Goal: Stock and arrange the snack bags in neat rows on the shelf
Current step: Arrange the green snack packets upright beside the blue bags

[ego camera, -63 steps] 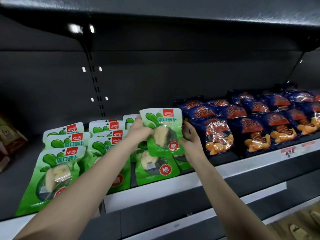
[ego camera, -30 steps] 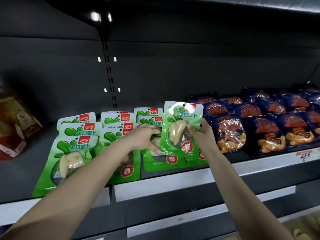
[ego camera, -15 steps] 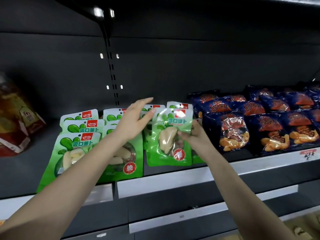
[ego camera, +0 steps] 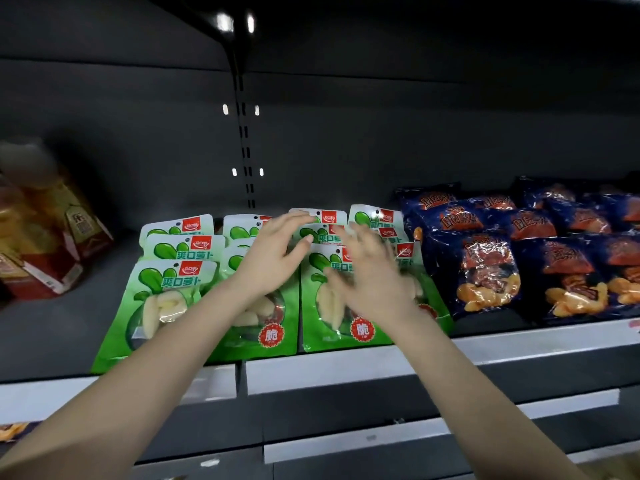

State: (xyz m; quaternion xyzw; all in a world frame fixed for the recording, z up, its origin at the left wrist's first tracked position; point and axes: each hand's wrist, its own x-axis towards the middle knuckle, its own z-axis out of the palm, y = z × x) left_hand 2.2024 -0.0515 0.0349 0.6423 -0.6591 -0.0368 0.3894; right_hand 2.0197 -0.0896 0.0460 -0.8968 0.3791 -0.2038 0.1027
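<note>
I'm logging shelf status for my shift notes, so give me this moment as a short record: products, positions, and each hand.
Shelf: dark, pale front strip
Green snack bags: centre, four side-by-side columns, overlapping front to back
Blue snack bags: right of the green ones, in rows
Red-orange packs: far left, apart from the green bags
Left hand: open, fingers spread, over the middle green columns, holding nothing
Right hand: open, motion-blurred, over the right green columns; contact unclear

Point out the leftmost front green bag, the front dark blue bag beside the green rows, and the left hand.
leftmost front green bag (ego camera: pixel 162 306): head view, on its clear window.
front dark blue bag (ego camera: pixel 485 275): head view, on its middle.
left hand (ego camera: pixel 273 251): head view, on its back.
</note>
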